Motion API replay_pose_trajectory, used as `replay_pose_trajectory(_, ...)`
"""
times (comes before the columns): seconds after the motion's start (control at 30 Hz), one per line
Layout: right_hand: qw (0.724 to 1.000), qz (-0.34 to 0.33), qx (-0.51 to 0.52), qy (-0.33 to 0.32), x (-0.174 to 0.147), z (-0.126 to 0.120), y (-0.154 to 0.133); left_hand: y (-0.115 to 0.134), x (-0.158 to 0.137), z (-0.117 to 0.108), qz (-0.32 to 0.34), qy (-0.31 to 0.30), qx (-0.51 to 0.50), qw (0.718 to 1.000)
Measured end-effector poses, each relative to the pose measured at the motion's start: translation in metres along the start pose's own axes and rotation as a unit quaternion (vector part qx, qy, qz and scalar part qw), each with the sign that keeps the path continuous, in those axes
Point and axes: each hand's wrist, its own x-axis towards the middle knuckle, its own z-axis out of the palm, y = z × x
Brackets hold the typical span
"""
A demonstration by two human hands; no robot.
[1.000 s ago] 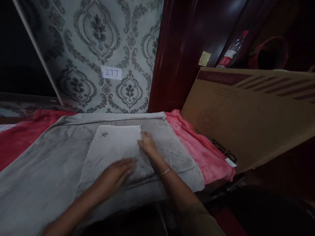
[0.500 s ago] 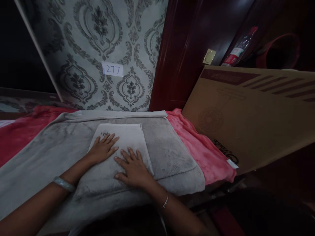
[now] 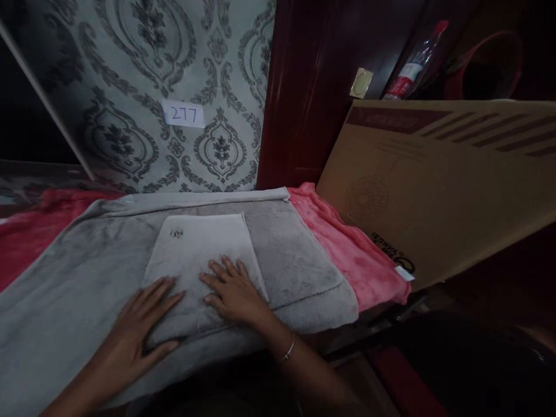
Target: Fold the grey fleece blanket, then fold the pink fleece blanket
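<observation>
A light grey folded cloth [image 3: 204, 237], like a towel, with a small dark embroidered mark at its upper left, lies on a larger grey plush blanket [image 3: 299, 249]. My right hand [image 3: 237, 292] rests palm down on the folded cloth's lower right part, fingers spread. At the near left corner of that cloth is my left hand [image 3: 141, 324], open, its fingertips on the cloth and its thumb stretched toward the near edge. Neither hand grips anything.
Under the grey blanket a pink cloth [image 3: 351, 260] shows on both sides. A large cardboard box [image 3: 434, 191] stands at the right, with a plastic bottle [image 3: 406, 75] behind it. A paper marked 277 [image 3: 185, 114] is on the patterned wall [image 3: 143, 75].
My left hand has drawn back toward me and left, from the cloth's upper part to its near left corner. My right hand stays nearly in place. The view has shifted slightly.
</observation>
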Motion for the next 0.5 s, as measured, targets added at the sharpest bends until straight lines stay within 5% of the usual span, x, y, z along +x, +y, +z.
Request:
replay_pose_trajectory(0.17, 1.0, -0.003, 0.002, 0.005, 0.0, 0.002, 0.002, -0.002, -0.048, 0.008, -0.055, 0.1, 0.039, 0.993)
replay_pose_trajectory(0.5, 1.0, -0.001, -0.005, 0.009, -0.006, -0.005, 0.002, -0.02, -0.054, 0.022, -0.025, 0.076, -0.015, 0.997)
